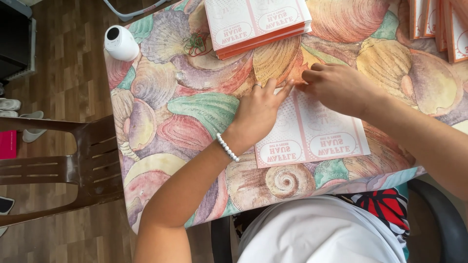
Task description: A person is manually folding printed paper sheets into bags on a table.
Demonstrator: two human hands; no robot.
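hands work on a flat pink-and-white card sheet [312, 136] lying near the front edge of the table [195, 112]. left hand [258, 112] presses flat on the sheet's left part, fingers spread, gripping nothing. right hand [339, 87] pinches the sheet's far edge with curled fingers. stack of similar sheets [256, 22] lies at the far edge, white round device [121, 43] at the far left corner.

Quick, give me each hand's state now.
Left hand: open, fingers flat on the white-and-orange flat paper sleeve.
Right hand: fingers curled, pinching the sleeve's top edge.
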